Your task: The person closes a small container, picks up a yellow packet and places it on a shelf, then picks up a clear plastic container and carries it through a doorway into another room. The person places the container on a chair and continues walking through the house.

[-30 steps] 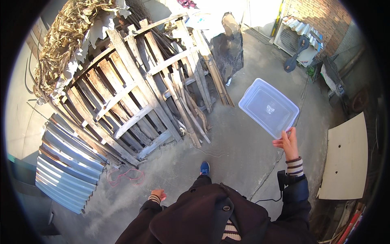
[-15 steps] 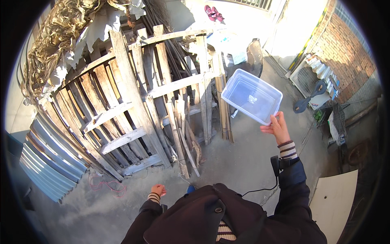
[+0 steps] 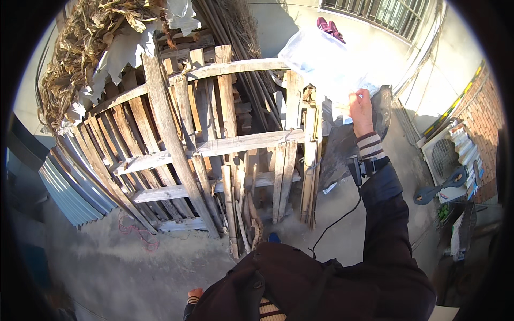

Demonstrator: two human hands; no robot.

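A clear plastic box (image 3: pixel 306 60), washed out by sunlight, is held out far ahead of me at the upper right. My right hand (image 3: pixel 361 111) is at its near right corner, fingers and thumb closed on the rim. Glare hides much of the box's outline. Behind it, on a pale ledge, sits a pair of dark red shoes (image 3: pixel 330 30). My left hand (image 3: pixel 195 293) hangs low beside my body, partly hidden by my dark jacket. Its fingers look curled, with nothing seen in them.
A weathered wooden rack (image 3: pixel 225 144) with stacked planks stands ahead. Dried husks (image 3: pixel 80 64) heap at the upper left, above blue corrugated sheets (image 3: pixel 67 184). A pink cord (image 3: pixel 138 235) lies on the concrete. At the right are an outdoor air-conditioner unit (image 3: pixel 441 155) and a brick wall (image 3: pixel 488 115).
My right hand has carried the clear box up and farther away, into bright sunlight near the shoes. My left hand has dropped lower in view. The view has shifted toward the wall and barred window.
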